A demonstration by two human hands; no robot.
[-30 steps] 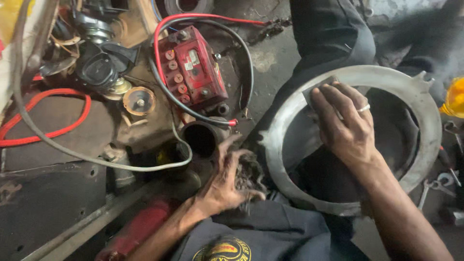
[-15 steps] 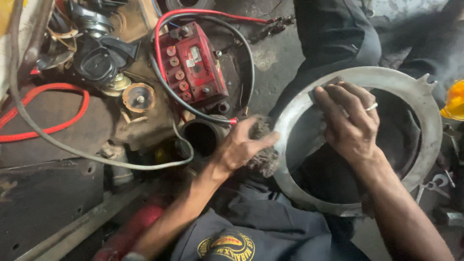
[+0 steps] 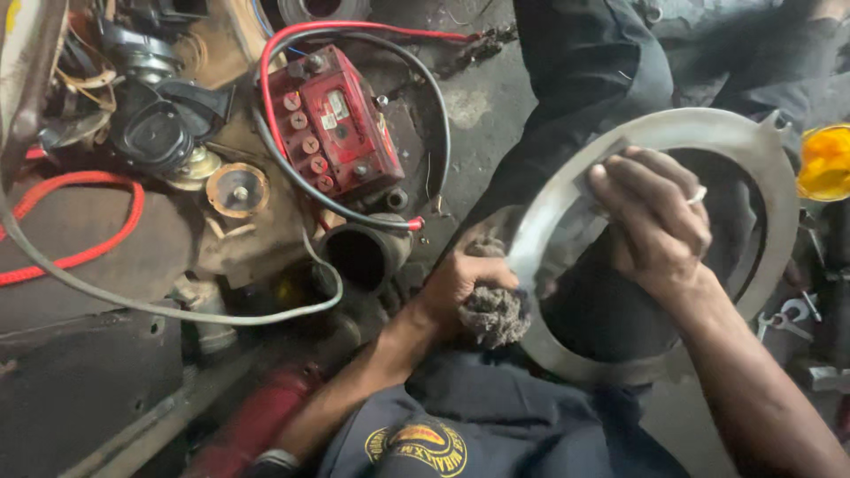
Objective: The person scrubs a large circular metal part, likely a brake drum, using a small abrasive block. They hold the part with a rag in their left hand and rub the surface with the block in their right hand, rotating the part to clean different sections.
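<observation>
The large flat metal ring [image 3: 761, 150] rests tilted across the person's lap, over the dark trouser legs, with its lower arc near the shirt hem. The right hand [image 3: 655, 221] lies on the ring's upper left arc, fingers pressed flat onto a small grey abrasive sheet [image 3: 595, 168] that sits between the fingertips and the metal; this grip is closed down on the sheet. A ring band shows on one finger of that hand. The left hand [image 3: 460, 279] is at the ring's lower left outer edge, its grip clamped around a wad of grey cotton waste [image 3: 494, 314], which touches the ring's rim. To the left, on the floor, stands a red battery [image 3: 332, 133] with round caps, a red cable [image 3: 266, 62] and a black cable [image 3: 438, 115] looping from it. Just below the battery lies a dark open pipe end [image 3: 359, 257]. A red hose [image 3: 80, 248] curves at far left. An orange-yellow object [image 3: 825, 164] sits beyond the ring's right edge, with spanners [image 3: 792, 314] below it.
</observation>
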